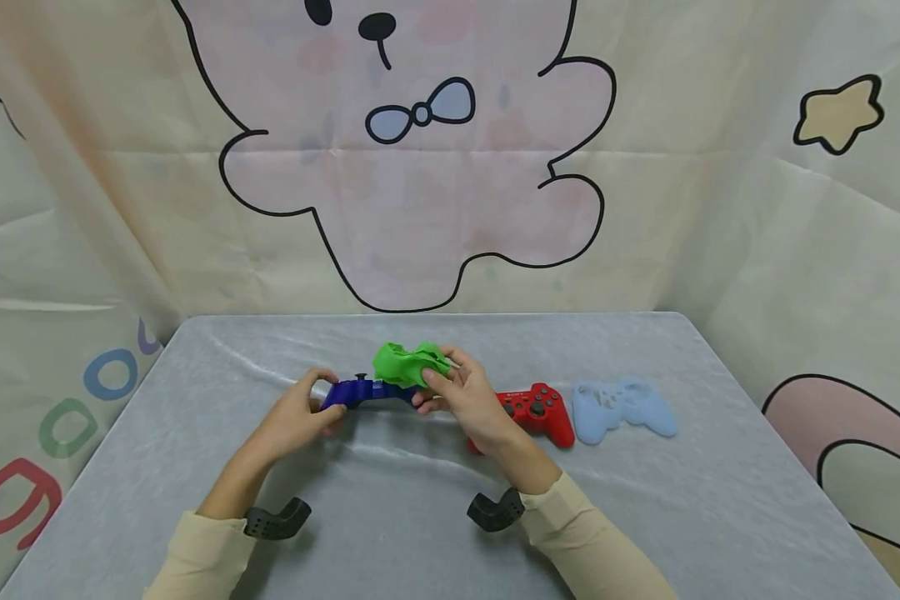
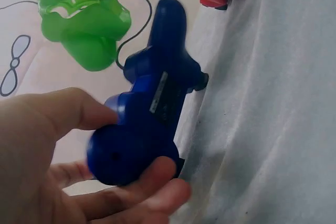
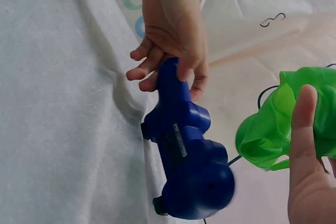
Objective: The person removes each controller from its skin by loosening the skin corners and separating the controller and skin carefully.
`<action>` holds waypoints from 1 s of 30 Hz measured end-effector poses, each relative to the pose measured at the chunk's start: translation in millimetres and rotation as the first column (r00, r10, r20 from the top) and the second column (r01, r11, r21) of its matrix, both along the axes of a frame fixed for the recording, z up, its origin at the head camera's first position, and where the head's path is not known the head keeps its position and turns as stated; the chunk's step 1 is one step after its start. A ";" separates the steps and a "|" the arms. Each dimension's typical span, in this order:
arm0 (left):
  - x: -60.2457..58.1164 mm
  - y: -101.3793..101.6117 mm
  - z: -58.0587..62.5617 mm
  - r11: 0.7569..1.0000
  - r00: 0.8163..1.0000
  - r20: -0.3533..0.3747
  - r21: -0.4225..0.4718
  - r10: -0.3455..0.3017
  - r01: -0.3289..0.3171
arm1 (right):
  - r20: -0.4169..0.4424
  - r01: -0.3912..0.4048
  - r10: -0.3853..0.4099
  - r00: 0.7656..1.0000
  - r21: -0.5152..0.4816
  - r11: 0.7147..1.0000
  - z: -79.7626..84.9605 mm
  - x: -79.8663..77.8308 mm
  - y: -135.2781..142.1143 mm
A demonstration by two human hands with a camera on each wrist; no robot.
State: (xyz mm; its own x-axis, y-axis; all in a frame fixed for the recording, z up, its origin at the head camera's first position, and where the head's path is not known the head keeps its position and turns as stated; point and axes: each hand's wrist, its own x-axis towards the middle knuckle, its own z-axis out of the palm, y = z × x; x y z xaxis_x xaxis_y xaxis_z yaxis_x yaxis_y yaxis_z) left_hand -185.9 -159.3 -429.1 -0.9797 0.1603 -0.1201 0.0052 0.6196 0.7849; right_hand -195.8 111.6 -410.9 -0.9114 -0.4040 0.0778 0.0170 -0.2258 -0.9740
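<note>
A dark blue game controller [image 1: 362, 392] is held by one grip end in my left hand [image 1: 297, 419], just above the table. In the left wrist view, the thumb and fingers curl round that end of the controller [image 2: 131, 150]. My right hand [image 1: 471, 402] pinches a bright green, soft, crumpled controller cover [image 1: 407, 365] above the controller's other end. Seen from the right wrist, the green cover [image 3: 268, 135] hangs apart from the controller [image 3: 176, 124], whose free end points towards the right hand [image 3: 307, 182].
A red controller [image 1: 542, 414] lies on the grey cloth-covered table [image 1: 420, 517], partly behind my right hand. To its right is a flat, light blue controller cover [image 1: 622, 408]. A printed curtain [image 1: 495, 200] hangs behind the table's back edge.
</note>
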 end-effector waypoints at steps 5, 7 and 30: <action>0.6 -4.1 -0.6 0.993 0.993 0.018 0.032 -0.114 0.114 | -0.050 -0.030 0.029 0.998 -0.021 0.999 3.2 0.5 3.1; 1.3 -5.2 -0.4 0.989 0.989 0.019 0.024 -0.149 0.149 | -0.067 -0.037 0.035 0.997 -0.027 0.999 4.0 0.3 4.4; 10.3 24.0 20.8 0.933 0.990 -0.093 0.337 -0.102 0.128 | -0.170 -0.222 0.239 0.956 0.111 0.969 6.4 0.2 11.7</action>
State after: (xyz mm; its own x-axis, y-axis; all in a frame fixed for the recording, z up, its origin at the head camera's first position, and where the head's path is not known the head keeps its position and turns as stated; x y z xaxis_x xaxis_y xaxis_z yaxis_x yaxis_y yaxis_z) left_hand -175.5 -135.3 -408.3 -0.9562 0.2908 0.0326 0.1252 0.3060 0.9438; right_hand -195.6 123.3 -404.6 -0.7668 -0.6143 0.1861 -0.1198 -0.1478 -0.9817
